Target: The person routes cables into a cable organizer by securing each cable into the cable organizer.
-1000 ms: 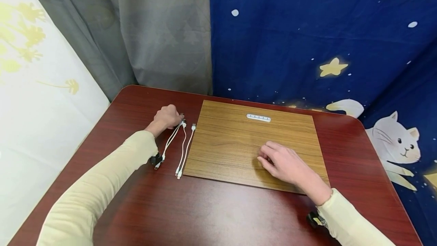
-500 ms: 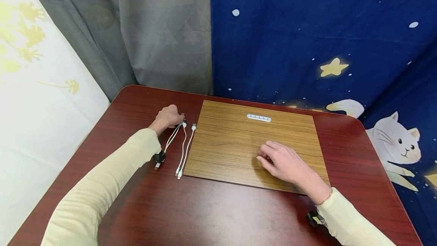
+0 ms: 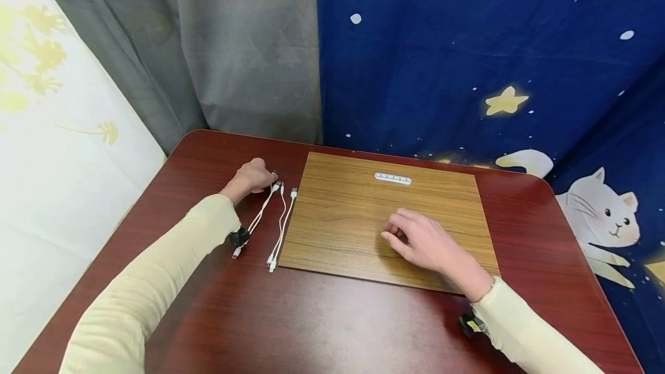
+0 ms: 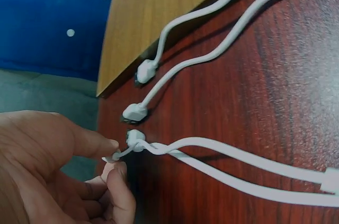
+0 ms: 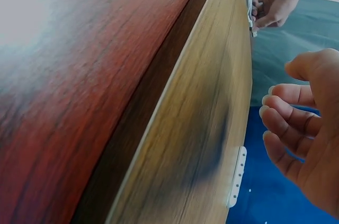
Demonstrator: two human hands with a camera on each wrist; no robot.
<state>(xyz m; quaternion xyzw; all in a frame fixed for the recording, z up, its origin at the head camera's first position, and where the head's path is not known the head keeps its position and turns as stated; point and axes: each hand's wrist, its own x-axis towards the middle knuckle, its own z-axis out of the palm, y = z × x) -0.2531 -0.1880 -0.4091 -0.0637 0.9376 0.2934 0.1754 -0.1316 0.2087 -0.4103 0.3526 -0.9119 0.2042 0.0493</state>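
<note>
At the left of the table, my left hand pinches the end of a white charging cable between thumb and forefinger. That cable runs beside another white cable, and the two cross near their plugs. Two more white cables lie to the right, one with its USB plug by the wooden board's edge and one with its plug between. My right hand hovers over the wooden board, fingers loosely curled, holding nothing.
A white slotted cable holder sits near the board's far edge. The board lies on a dark red table with rounded far corners. Grey and blue curtains hang close behind it.
The pinched cable end has shifted slightly away from the neighbouring plugs, and the lower cable ends have moved a little left. My right hand has drifted slightly left over the board.
</note>
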